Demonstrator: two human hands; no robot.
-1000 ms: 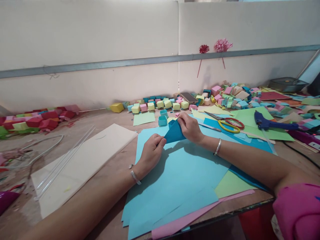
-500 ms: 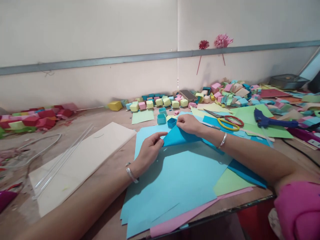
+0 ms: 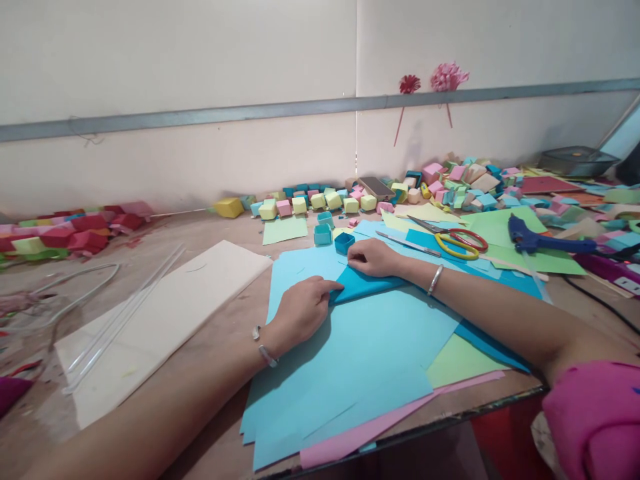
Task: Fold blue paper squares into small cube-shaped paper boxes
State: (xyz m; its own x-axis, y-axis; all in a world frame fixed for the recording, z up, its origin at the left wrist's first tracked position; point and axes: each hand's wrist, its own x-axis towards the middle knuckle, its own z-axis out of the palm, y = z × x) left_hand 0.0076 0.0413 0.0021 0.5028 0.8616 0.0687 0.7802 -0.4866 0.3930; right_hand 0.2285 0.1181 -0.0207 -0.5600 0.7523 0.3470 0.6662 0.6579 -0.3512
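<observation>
Hands press flat on a folded dark-blue paper (image 3: 367,283) lying mid-bench on light-blue sheets (image 3: 350,347) — left hand (image 3: 300,310) pins its near-left corner with fingers together, right hand (image 3: 375,258) flattens the far edge, likely to set the crease. Scissors (image 3: 457,241) and a glue gun (image 3: 537,241) lie right, paper cubes (image 3: 320,201) line the far bench (image 3: 220,233).

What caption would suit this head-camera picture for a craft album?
Both hands, left hand and right hand, press a folded dark blue paper flat on light blue sheets, scissors nearby.
</observation>
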